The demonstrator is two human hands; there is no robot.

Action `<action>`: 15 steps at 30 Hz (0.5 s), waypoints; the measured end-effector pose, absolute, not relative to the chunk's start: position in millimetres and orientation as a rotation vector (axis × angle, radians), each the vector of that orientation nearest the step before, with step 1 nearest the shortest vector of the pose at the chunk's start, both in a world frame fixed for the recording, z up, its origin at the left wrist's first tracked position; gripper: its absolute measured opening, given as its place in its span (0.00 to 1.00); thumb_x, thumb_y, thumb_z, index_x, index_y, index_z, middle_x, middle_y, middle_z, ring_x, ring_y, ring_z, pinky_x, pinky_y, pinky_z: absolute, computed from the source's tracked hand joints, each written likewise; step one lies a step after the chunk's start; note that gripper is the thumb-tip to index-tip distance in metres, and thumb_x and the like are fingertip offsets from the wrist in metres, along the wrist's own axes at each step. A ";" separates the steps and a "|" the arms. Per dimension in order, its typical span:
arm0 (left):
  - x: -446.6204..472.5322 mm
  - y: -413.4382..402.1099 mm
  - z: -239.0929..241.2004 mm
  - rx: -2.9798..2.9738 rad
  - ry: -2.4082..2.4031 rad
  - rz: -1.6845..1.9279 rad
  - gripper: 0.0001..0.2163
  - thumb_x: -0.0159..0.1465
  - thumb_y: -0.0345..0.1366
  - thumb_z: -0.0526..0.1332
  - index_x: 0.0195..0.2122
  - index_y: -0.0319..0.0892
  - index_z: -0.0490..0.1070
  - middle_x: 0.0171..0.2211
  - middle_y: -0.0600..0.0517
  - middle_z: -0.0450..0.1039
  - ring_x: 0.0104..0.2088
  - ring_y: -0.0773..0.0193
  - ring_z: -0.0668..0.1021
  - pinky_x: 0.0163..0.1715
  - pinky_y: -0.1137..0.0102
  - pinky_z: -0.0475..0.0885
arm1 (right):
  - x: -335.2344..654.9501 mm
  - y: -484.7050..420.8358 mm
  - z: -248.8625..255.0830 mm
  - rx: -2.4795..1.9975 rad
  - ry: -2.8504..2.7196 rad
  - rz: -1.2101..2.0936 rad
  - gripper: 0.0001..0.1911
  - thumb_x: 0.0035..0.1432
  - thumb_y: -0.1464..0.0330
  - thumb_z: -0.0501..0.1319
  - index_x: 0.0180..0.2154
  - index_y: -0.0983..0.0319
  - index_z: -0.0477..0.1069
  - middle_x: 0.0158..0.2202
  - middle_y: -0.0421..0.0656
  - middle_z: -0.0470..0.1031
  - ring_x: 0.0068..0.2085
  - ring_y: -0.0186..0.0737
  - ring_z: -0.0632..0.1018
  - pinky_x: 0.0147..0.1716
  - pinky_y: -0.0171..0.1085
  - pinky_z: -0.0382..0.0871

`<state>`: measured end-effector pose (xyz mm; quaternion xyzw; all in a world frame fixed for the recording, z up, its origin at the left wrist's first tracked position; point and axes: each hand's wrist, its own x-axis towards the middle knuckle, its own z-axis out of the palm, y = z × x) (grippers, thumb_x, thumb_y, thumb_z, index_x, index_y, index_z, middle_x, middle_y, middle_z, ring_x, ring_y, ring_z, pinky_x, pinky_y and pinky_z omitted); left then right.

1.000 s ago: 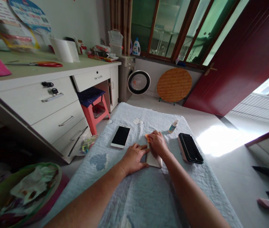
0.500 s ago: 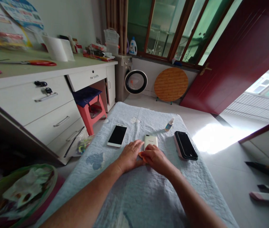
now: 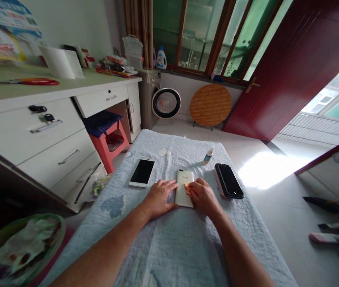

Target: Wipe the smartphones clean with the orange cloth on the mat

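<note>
A pale gold phone point(image 3: 184, 199) lies back up on a light blue cloth point(image 3: 169, 143), its camera at the far end. My left hand point(image 3: 160, 199) rests along the phone's left edge, fingers stretched out and thumb by the near corner. My right hand point(image 3: 203, 196) pinches a small orange cloth point(image 3: 187, 188) against the right side of the phone's back; part of this cloth is hidden under the fingers. To the left lies a white phone point(image 3: 142, 172) with its dark screen up. Right of my hands sits a stack of black phones point(image 3: 229, 181).
A small spray bottle point(image 3: 208, 156) stands behind the phones. At the left are a white desk point(image 3: 50, 135) with drawers, a pink stool point(image 3: 109, 143) and a waste bin point(image 3: 60, 235). Beyond the covered surface are an open washing machine door point(image 3: 166, 103) and a round wooden tabletop point(image 3: 210, 105).
My right hand has moved from the phone's near end to its right side with the orange cloth, uncovering more of the back. My left hand lies flatter beside it. The view has shifted slightly.
</note>
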<state>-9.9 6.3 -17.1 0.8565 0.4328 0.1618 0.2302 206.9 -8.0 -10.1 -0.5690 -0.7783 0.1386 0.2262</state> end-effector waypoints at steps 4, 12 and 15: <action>-9.9 6.3 -15.6 2.379 1.183 0.449 0.32 0.54 0.46 0.67 0.58 0.44 0.64 0.60 0.45 0.63 0.55 0.49 0.67 0.56 0.57 0.62 | 216.5 -5.8 -13.9 -1.713 -1.973 0.180 0.07 0.59 0.72 0.54 0.34 0.60 0.71 0.33 0.42 0.68 0.36 0.38 0.69 0.36 0.34 0.60; -7.5 5.8 -15.8 2.332 1.197 0.562 0.29 0.51 0.42 0.69 0.53 0.42 0.68 0.52 0.44 0.69 0.51 0.50 0.71 0.54 0.58 0.64 | 220.3 -5.9 -16.5 -1.853 -1.891 -0.095 0.07 0.61 0.70 0.54 0.31 0.59 0.68 0.33 0.44 0.69 0.35 0.40 0.68 0.34 0.37 0.59; -5.9 5.2 -14.7 2.136 1.146 0.657 0.25 0.52 0.40 0.67 0.52 0.41 0.70 0.49 0.45 0.71 0.48 0.54 0.74 0.51 0.61 0.68 | 220.9 -5.5 -17.5 -1.891 -1.920 -0.103 0.09 0.61 0.70 0.55 0.30 0.59 0.70 0.33 0.45 0.69 0.35 0.41 0.67 0.35 0.38 0.58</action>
